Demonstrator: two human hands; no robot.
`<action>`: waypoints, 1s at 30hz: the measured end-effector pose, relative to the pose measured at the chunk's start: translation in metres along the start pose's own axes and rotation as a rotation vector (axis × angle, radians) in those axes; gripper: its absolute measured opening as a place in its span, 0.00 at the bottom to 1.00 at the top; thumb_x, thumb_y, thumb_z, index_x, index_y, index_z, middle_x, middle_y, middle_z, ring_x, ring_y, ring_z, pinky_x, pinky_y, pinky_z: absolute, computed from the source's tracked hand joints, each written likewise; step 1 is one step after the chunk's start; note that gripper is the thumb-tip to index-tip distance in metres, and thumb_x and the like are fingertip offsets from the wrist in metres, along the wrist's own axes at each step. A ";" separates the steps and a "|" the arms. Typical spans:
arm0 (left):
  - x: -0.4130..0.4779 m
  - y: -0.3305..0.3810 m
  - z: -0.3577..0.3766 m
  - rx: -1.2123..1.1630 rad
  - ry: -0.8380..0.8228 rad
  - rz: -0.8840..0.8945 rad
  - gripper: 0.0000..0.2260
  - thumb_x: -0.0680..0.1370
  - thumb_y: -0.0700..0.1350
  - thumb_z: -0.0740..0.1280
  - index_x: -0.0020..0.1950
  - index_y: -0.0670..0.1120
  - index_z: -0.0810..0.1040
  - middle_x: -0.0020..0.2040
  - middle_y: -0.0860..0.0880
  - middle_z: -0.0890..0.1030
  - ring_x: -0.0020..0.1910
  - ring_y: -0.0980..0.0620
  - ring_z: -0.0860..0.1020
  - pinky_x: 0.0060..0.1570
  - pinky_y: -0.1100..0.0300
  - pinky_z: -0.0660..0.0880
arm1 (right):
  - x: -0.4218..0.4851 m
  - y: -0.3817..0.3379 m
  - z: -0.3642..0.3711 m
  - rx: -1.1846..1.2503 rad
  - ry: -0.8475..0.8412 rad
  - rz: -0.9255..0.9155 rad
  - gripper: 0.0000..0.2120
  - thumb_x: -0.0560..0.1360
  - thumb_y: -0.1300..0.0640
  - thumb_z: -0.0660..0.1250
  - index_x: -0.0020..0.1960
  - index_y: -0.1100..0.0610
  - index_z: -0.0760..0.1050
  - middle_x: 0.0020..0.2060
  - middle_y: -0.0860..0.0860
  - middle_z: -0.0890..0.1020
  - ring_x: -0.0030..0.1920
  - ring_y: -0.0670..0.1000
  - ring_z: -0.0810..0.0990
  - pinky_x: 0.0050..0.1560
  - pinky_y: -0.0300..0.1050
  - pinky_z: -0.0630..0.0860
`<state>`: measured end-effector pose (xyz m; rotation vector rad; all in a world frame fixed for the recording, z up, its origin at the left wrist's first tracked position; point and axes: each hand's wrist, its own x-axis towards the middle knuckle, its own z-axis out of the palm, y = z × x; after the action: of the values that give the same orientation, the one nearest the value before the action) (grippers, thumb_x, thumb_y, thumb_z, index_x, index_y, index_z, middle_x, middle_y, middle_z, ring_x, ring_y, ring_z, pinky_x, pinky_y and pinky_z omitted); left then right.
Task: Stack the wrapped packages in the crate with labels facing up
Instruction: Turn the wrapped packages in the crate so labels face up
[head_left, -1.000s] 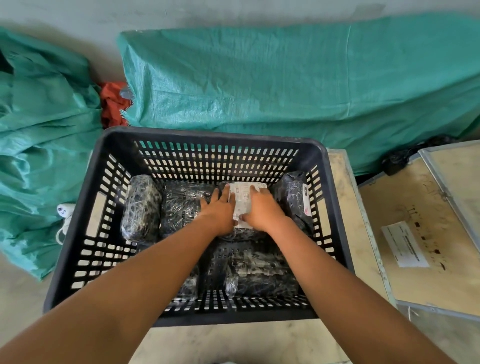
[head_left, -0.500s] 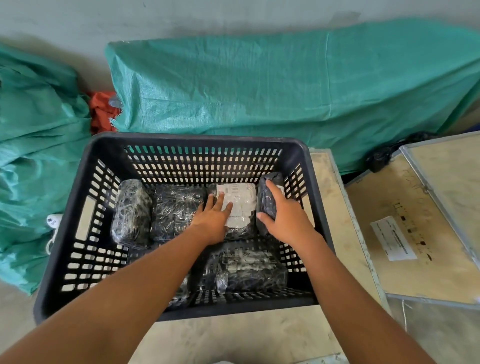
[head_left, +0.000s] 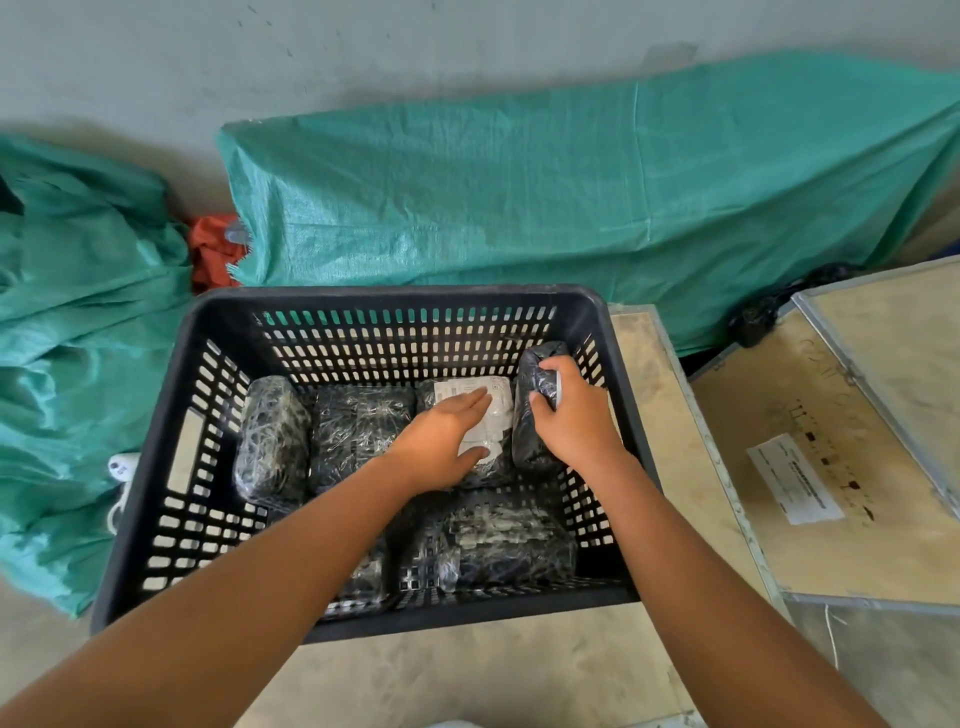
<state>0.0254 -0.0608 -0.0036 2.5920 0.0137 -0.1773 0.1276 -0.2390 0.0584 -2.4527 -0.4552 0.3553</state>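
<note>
A black slotted plastic crate holds several dark packages in clear wrap. My left hand lies flat, fingers apart, on the package with a white label facing up in the back row. My right hand grips the package standing on its edge against the crate's right wall. Two more packages lie in the back row to the left. Another wrapped package lies at the front right, and one at the front is mostly hidden under my left forearm.
The crate stands on a wooden box. A second wooden box with a white paper label is at the right. Green tarpaulin bundles lie behind and to the left, with an orange cloth between them.
My right hand left the labelled package, moved right and closed on the upright package by the crate wall. My left hand stayed on the labelled package.
</note>
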 end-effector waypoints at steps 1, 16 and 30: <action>-0.001 0.004 -0.004 -0.035 0.064 0.035 0.36 0.80 0.51 0.69 0.82 0.44 0.55 0.82 0.47 0.57 0.79 0.47 0.58 0.76 0.53 0.59 | -0.001 -0.002 -0.005 0.003 0.029 -0.008 0.18 0.80 0.53 0.68 0.69 0.49 0.71 0.49 0.56 0.84 0.37 0.49 0.79 0.41 0.45 0.78; -0.019 0.057 -0.059 -0.365 0.583 0.238 0.39 0.72 0.46 0.75 0.79 0.49 0.58 0.73 0.47 0.70 0.72 0.52 0.71 0.69 0.60 0.69 | 0.004 -0.065 -0.076 0.520 -0.117 0.008 0.22 0.80 0.40 0.65 0.72 0.42 0.68 0.69 0.55 0.74 0.52 0.57 0.87 0.44 0.58 0.86; -0.044 0.029 -0.123 -1.000 0.568 0.143 0.36 0.80 0.32 0.63 0.78 0.65 0.60 0.72 0.55 0.76 0.68 0.56 0.75 0.62 0.58 0.76 | -0.004 -0.049 -0.061 0.605 -0.209 -0.356 0.31 0.70 0.41 0.78 0.71 0.36 0.75 0.73 0.46 0.75 0.76 0.51 0.70 0.70 0.59 0.74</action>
<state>-0.0021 -0.0210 0.1217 1.5604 0.0952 0.5008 0.1338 -0.2359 0.1363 -1.7192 -0.7367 0.5116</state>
